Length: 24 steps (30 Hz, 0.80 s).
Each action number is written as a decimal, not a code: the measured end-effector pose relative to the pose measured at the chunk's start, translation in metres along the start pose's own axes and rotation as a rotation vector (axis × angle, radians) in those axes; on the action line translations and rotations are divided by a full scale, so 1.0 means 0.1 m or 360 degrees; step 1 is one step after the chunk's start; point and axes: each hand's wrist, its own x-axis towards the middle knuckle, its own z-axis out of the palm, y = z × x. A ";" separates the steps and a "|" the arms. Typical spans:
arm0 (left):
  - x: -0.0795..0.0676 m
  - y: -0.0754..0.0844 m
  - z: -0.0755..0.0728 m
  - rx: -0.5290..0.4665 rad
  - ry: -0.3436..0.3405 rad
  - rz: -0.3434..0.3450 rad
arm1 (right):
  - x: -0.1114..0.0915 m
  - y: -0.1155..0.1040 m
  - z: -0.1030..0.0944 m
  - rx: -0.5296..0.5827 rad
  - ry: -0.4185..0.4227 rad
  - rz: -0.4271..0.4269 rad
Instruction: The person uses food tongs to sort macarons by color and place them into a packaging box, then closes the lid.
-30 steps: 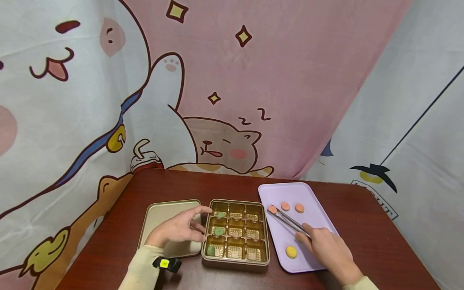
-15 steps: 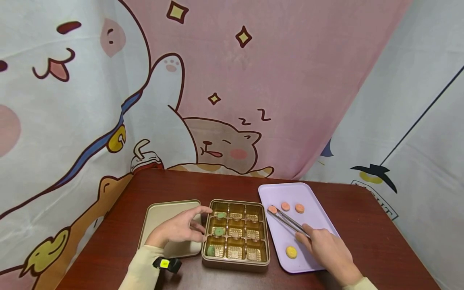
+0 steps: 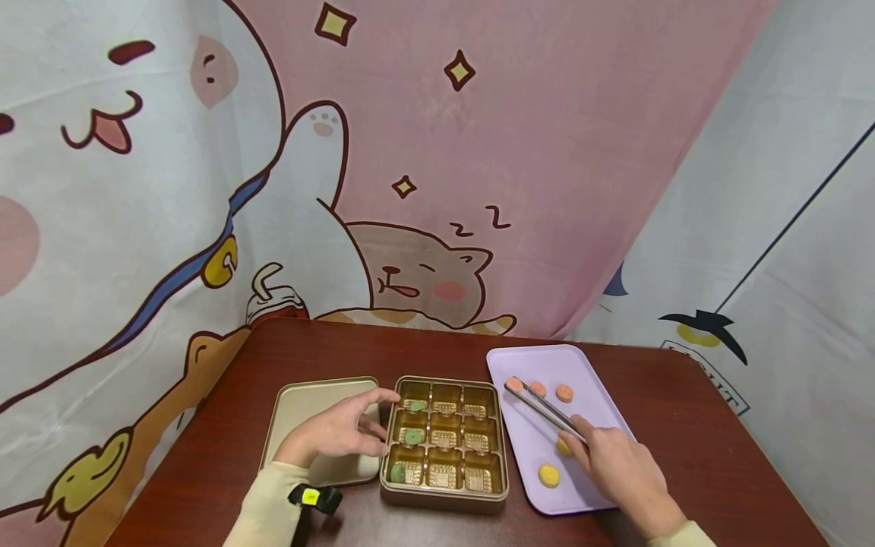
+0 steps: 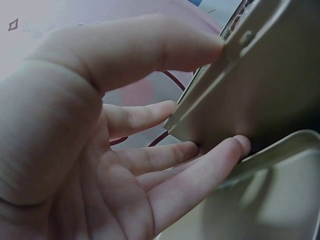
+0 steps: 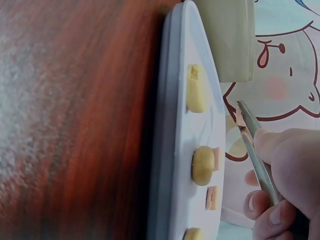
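Observation:
My right hand (image 3: pixel 618 467) holds metal tongs (image 3: pixel 552 415) over the tray. A small round pink pastry (image 3: pixel 513 384) is pinched at the tong tips, which stand above the tray surface in the right wrist view. My left hand (image 3: pixel 338 431) touches the left side of a gold tin (image 3: pixel 444 501), fingers and thumb spread along its wall. In the left wrist view several fingertips (image 4: pixel 187 149) rest against the tin's side. Gold compartments fill the tin; green pastries (image 3: pixel 413 437) lie in the three left ones.
A lilac tray (image 3: pixel 581 497) right of the tin bears other pink pastries (image 3: pixel 564 393) and yellow pastries (image 3: pixel 549 476), some partly behind the tongs or right hand. The tin's lid (image 3: pixel 290 425) lies left, partly under my left hand. A printed cloth (image 3: pixel 560 190) hangs behind the table.
The tongs have lifted the pink pastry slightly off the tray. A second yellow pastry now shows beside my right fingers. My left hand has stayed on the tin.

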 end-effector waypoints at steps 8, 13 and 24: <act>0.00 0.02 -0.01 -0.0005 -0.0012 0.0022 | -0.01 -0.02 -0.10 -0.0011 0.0048 -0.0015; 0.00 0.02 -0.01 -0.0014 -0.0015 0.0025 | -0.01 -0.05 -0.14 -0.0006 0.0093 -0.0042; -0.01 0.03 0.00 -0.0011 -0.0009 0.0009 | -0.08 -0.21 -0.23 0.0039 0.0280 -0.0199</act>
